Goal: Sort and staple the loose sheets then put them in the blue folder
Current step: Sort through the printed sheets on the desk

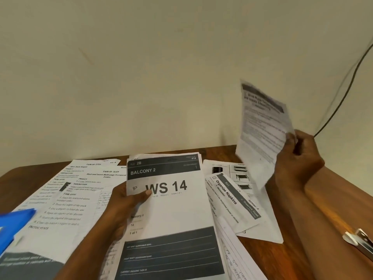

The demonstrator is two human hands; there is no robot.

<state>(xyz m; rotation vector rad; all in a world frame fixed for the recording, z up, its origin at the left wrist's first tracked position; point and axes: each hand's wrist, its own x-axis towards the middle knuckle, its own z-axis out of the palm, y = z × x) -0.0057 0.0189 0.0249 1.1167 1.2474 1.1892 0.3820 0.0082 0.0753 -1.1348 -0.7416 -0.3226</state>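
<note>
Left hand gripped the "WS 14" sheet at its left edge, thumb pressed on the printed face, fingers under the paper. Sheet lay front-centre on the wood table, header "BALCONY 2" toward the wall, w/ at least one more sheet edge showing behind its top.

Right hand was raised above the table's right side, fingers closed on the lower right edge of one blurred sheet. That sheet stood near upright, tilted, clear of the table; text unreadable due to blur.

Loose sheets elsewhere:
- Left: task sheets overlapping each other, partly under the left hand.
- Right: "Organize Napkins" sheet lay angled over a sheet w/ small furniture pics.
- Lined handwritten pages showed below the right edge of the "WS 14" sheet.

Blue folder sat at the far left edge, partly cut off, resting over the left sheets. Stapler, metal, lay at the right table edge, apart from the sheets. Dark cable ran down the wall at upper right.
</note>
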